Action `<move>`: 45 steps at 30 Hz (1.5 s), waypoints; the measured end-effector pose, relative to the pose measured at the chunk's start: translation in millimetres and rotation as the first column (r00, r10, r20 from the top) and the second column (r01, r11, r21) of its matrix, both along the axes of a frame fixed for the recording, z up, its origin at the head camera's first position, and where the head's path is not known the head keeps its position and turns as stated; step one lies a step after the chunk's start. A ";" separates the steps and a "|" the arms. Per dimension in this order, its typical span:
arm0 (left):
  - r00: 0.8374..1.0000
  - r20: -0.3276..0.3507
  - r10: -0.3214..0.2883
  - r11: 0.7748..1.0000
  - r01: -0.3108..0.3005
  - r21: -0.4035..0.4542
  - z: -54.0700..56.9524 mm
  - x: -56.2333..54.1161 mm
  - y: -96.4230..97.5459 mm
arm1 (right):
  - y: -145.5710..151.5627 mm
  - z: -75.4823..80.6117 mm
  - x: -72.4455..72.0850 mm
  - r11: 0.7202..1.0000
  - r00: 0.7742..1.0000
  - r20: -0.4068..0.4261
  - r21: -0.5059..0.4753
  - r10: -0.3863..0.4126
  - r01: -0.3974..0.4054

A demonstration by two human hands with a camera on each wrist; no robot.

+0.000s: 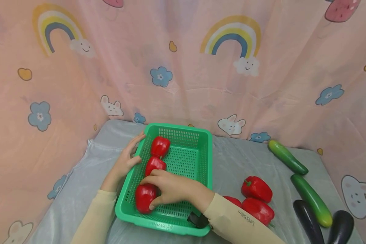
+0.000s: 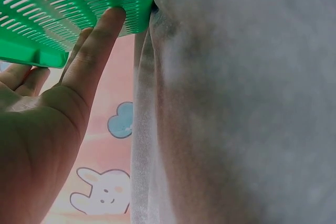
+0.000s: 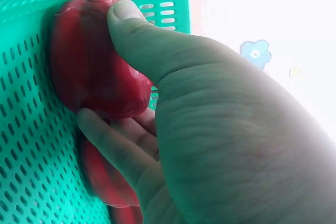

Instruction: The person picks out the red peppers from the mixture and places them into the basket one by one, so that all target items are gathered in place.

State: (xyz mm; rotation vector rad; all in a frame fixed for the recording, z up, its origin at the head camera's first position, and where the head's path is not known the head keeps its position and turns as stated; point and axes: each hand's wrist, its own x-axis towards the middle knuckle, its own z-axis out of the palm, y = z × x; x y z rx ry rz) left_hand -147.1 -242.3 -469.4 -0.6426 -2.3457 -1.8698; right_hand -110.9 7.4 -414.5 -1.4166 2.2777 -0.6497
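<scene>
A green plastic basket (image 1: 163,227) stands on the grey cloth. Three red bell peppers line its left side; the farthest bell pepper (image 1: 160,146) and the middle bell pepper (image 1: 155,164) lie beyond my right hand (image 1: 174,187). That hand holds the nearest bell pepper (image 1: 144,198) by the basket's near left corner, thumb on one side and fingers on the other. In the right wrist view, this bell pepper (image 3: 94,56) sits against the basket's wall. My left hand (image 1: 125,162) touches the basket's outer left side with extended fingers, also seen against the slotted wall (image 2: 58,9) in the left wrist view.
Right of the basket lie more red bell peppers (image 1: 257,189), one partly hidden by my right sleeve (image 1: 231,217). Farther right are two green cucumber-like vegetables (image 1: 288,157) and two dark eggplants (image 1: 341,227). A pink patterned curtain (image 1: 189,98) hangs behind the cloth (image 1: 231,159).
</scene>
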 end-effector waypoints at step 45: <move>1.000 0.024 -0.017 1.000 0.017 0.001 1.4 1.6 0.1 | 25.4 44.8 15.6 0.931 0.925 -0.285 -0.330 -0.252 0.152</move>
